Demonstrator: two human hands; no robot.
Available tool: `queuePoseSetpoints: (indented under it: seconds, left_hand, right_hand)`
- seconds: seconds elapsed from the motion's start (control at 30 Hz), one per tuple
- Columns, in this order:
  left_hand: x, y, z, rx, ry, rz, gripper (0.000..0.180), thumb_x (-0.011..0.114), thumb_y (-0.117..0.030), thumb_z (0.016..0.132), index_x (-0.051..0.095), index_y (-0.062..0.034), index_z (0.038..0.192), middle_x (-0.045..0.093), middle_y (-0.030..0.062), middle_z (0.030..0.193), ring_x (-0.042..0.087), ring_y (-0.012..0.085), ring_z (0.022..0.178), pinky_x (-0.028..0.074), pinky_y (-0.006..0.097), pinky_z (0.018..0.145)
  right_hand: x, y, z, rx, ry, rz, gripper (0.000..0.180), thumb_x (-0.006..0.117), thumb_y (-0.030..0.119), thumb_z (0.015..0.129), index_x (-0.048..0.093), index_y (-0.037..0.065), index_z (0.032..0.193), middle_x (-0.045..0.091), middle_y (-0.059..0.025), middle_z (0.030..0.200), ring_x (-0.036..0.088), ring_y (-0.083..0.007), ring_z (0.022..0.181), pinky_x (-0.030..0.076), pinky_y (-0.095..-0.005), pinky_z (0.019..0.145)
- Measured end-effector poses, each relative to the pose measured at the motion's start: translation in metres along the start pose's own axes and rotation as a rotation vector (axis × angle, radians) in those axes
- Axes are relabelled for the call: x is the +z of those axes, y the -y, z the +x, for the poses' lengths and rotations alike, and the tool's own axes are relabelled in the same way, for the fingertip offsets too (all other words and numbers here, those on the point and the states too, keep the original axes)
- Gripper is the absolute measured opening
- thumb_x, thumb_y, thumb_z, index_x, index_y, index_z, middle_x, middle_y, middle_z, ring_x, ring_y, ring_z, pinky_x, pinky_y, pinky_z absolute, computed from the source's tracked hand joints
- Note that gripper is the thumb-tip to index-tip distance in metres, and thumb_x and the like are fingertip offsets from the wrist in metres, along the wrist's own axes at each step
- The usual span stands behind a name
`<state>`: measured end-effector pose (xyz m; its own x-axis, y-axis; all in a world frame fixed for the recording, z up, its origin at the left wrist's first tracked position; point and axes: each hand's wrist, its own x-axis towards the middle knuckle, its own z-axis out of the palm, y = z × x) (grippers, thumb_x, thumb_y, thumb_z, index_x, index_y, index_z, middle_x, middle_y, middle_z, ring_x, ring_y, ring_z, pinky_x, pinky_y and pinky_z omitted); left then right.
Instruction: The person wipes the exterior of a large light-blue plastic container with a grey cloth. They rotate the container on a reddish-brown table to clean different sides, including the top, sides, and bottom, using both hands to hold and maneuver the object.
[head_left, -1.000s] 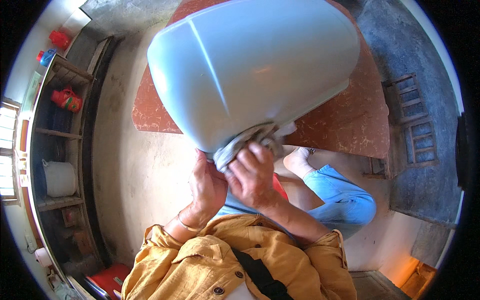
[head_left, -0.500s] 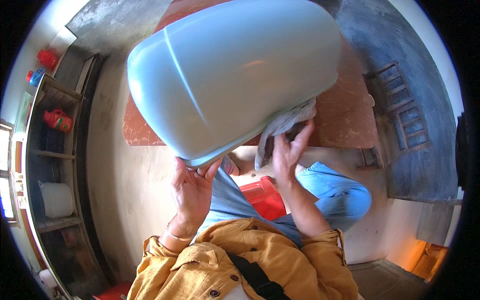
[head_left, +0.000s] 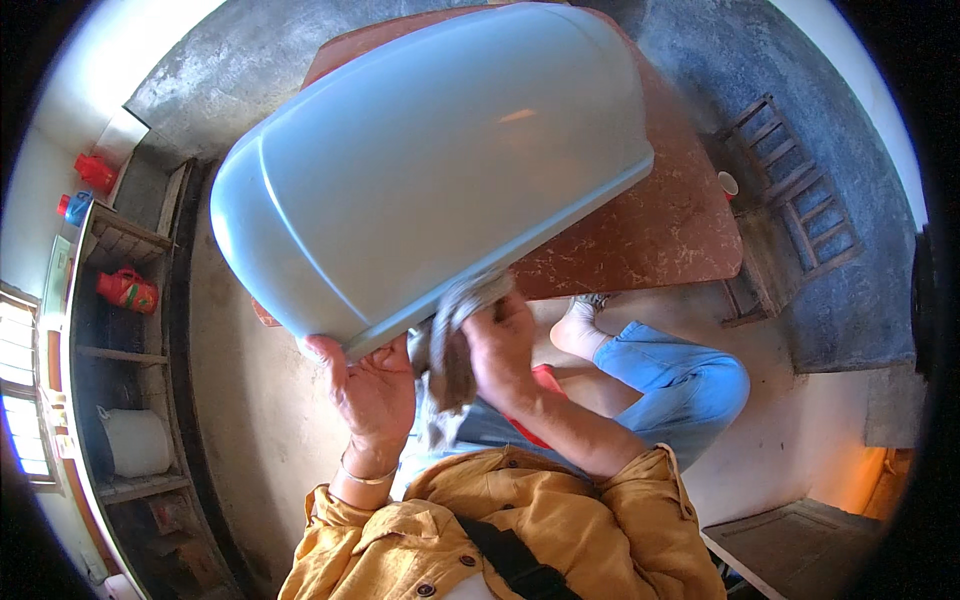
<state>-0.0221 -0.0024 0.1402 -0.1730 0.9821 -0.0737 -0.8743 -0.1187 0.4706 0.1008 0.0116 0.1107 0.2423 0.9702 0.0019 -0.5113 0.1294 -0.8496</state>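
A large, smooth, light-blue rounded shell (head_left: 430, 170), whose kind I cannot tell, is tilted above the reddish-brown table (head_left: 650, 240). At its near-left corner, my left hand (head_left: 370, 395) grips the rim, thumb on the outer side and fingers curled beneath. A crumpled grey cloth (head_left: 447, 365) is bunched in my right hand (head_left: 500, 345), which presses it against the shell's near edge, just right of my left hand. The shell's inside is hidden from this view.
Between my legs stands a red object (head_left: 530, 400), mostly covered by my right forearm. Shelving (head_left: 125, 355) on the left holds a red jug (head_left: 127, 290) and a white bucket (head_left: 137, 442). At the right are a wooden chair (head_left: 790, 190) and a cup (head_left: 728, 184) by the table's edge.
My right hand has slid the cloth left along the rim, closer to my left hand. The shell has shifted left in the picture, showing more of the table's right side.
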Motion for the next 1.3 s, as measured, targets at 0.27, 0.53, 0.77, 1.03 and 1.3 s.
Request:
queuePoseSetpoints:
  seconds: [0.27,0.53,0.77,1.03,1.3]
  left_hand:
    - [0.0,0.0,0.006,-0.003,0.099,-0.025,0.055,0.05,-0.044,0.094,0.042,-0.0099,0.136,0.051,0.0092,0.136,0.052,0.0238,0.122,0.041,0.041,0.106]
    - [0.012,0.001,0.007,-0.024,0.091,0.107,0.056,0.05,-0.047,0.094,0.041,-0.0108,0.136,0.052,0.0047,0.133,0.053,0.0221,0.119,0.042,0.04,0.104]
    - [0.009,-0.005,0.013,0.022,0.11,0.157,0.055,0.053,-0.045,0.093,0.043,-0.0103,0.134,0.052,0.0044,0.132,0.052,0.02,0.119,0.042,0.037,0.105]
    - [0.01,-0.002,0.011,0.004,0.092,0.211,0.057,0.054,-0.046,0.092,0.041,-0.0115,0.136,0.05,0.0056,0.136,0.05,0.0213,0.123,0.042,0.037,0.106]
    - [0.003,0.004,0.02,0.058,0.192,0.2,0.056,0.054,-0.047,0.092,0.043,-0.0126,0.135,0.055,0.0041,0.129,0.054,0.0195,0.118,0.045,0.035,0.103]
  right_hand:
    - [-0.021,0.041,0.034,0.015,-0.094,0.246,0.022,0.06,0.02,0.094,0.06,0.003,0.107,0.062,-0.005,0.099,0.06,-0.0133,0.09,0.05,-0.0289,0.08]
    - [-0.01,0.02,0.023,-0.006,-0.056,0.221,0.003,0.062,0.008,0.087,0.064,0.007,0.087,0.063,-0.0005,0.083,0.058,-0.007,0.074,0.048,-0.0243,0.067]
    - [-0.029,0.034,0.041,0.017,-0.166,0.267,0.009,0.057,0.005,0.087,0.062,0.002,0.094,0.063,-0.0037,0.085,0.06,-0.0104,0.072,0.053,-0.0263,0.067]
    - [-0.027,0.02,0.033,-0.048,-0.1,0.295,0.012,0.058,0.005,0.085,0.06,0.004,0.097,0.062,-0.0058,0.089,0.06,-0.0132,0.079,0.051,-0.0269,0.074]
    - [-0.045,0.043,0.044,-0.096,-0.183,0.363,0.017,0.059,0.004,0.086,0.058,0.005,0.102,0.061,-0.0014,0.091,0.06,-0.0117,0.077,0.053,-0.0288,0.07]
